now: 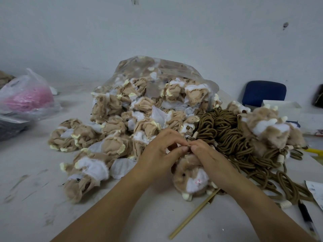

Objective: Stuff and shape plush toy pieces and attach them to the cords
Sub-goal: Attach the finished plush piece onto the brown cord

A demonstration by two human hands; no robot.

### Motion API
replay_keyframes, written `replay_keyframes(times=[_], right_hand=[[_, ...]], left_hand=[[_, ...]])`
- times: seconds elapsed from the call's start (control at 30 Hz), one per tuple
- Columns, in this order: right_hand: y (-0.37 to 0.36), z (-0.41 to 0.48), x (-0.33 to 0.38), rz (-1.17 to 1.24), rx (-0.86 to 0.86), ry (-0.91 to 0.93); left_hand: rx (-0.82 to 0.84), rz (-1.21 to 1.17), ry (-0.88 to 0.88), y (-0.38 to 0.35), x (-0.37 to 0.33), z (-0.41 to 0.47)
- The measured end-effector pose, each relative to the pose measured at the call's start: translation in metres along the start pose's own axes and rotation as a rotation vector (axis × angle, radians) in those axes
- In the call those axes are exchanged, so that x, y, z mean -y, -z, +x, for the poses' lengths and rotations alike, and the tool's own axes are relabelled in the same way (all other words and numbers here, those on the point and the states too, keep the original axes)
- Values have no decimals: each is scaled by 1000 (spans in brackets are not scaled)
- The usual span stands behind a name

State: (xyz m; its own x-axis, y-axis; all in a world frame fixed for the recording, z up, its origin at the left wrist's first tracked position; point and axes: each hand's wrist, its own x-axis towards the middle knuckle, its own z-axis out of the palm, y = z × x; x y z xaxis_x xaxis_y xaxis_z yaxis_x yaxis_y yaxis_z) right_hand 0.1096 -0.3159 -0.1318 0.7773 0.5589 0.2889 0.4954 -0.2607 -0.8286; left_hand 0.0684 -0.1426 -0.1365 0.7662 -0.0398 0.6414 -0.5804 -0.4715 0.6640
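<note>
**A:** What are the hands doing?

**B:** The left hand (162, 151) and right hand (208, 157) meet fingertip to fingertip. Each pinches a tan bit (189, 146) between thumb and forefinger. It is too small to tell whether it is cord or fabric.

**A:** And the toy?

**B:** The toy (192, 179) lies on the table (35, 189) right under both hands. Its top is tucked beneath the right palm, and its white-muzzled face is turned toward the person.

**A:** What is closest after that?

**B:** A stick (194, 217) lies flat just nearer than the toy, running out from under the right forearm. The cords (225, 133) are heaped just beyond the right hand and trail past it to the right, in brown loops.

**A:** And on the left?

**B:** Beyond and left of the left hand is a pile of limp pieces (122, 123). They spill from a clear bag (166, 70) lying behind them.

**A:** Farther out?

**B:** Past the cords, right of the right hand, sit fluffy finished toys (269, 130). A pen (305, 217) lies well right of the right forearm, with a paper (316, 191) beside it. Far left of the left hand is a pink bag (26, 95). A blue chair (264, 92) stands far beyond the right hand, against the wall.
</note>
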Motion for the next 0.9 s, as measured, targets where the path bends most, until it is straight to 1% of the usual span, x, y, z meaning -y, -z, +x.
replay_keyframes(times=[0.1, 0.23, 0.43, 0.5, 0.57, 0.6, 0.67, 0.73, 0.77, 0.83, 0.87, 0.9], right_hand=[[0, 1, -6, 48, 32, 12], [1, -1, -6, 178, 126, -55], [-1, -1, -2, 98, 47, -89], [-2, -1, 0, 55, 33, -62], [-2, 0, -7, 36, 18, -26], [0, 1, -9, 18, -7, -19], [7, 1, -12, -12, -46, -16], [13, 2, -14, -16, -65, -36], [15, 2, -15, -20, -67, -49], [16, 2, -17, -40, -69, -52], [16, 2, -16, -50, -69, -48], [17, 2, -16, -57, -69, -43]], left_hand=[[-36, -78, 19, -3, -1, -1], [-49, -174, 45, -8, -4, -2], [-22, -148, 24, -10, -5, -1], [-4, -161, 30, -10, -5, -1], [24, -150, 68, -8, -5, -1], [40, -156, 126, -5, -6, 0], [112, -253, 296, 7, -7, 2], [298, -302, 396, 21, -5, 3], [417, -264, 408, 24, -4, 2], [624, -99, 378, 23, -5, -2], [663, -23, 357, 20, -4, -3], [648, 10, 347, 16, -4, -4]])
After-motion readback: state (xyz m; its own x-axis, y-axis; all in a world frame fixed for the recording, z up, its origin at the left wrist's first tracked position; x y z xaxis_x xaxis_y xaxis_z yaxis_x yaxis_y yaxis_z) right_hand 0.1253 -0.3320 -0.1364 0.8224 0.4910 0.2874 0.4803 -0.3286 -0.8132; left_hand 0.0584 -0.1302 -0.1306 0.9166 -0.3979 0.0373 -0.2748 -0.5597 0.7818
